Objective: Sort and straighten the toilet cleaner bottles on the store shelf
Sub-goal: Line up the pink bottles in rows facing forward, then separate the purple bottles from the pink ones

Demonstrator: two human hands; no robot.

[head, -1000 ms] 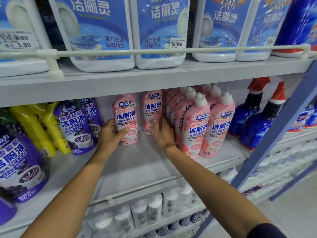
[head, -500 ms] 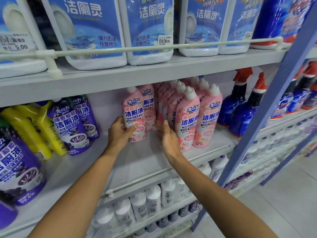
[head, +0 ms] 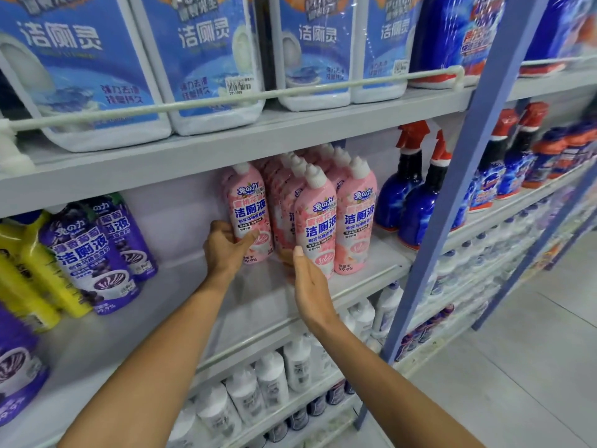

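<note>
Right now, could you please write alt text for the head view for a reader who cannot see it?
The left hand grips a pink bottle on the middle shelf; the open right hand touches the front pink bottle beside it. Purple bottles stand left, blue spray bottles right.

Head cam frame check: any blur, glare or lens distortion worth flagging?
Head view: the centre is sharp and the pink bottles' labels are legible. The spray bottles at the right edge and the tops of the jugs are smeared. There are glare streaks on the jugs' wrap. Wide-angle distortion slants the shelf rail and the blue upright. Lighting is even, with soft shade under the upper shelf.
</note>
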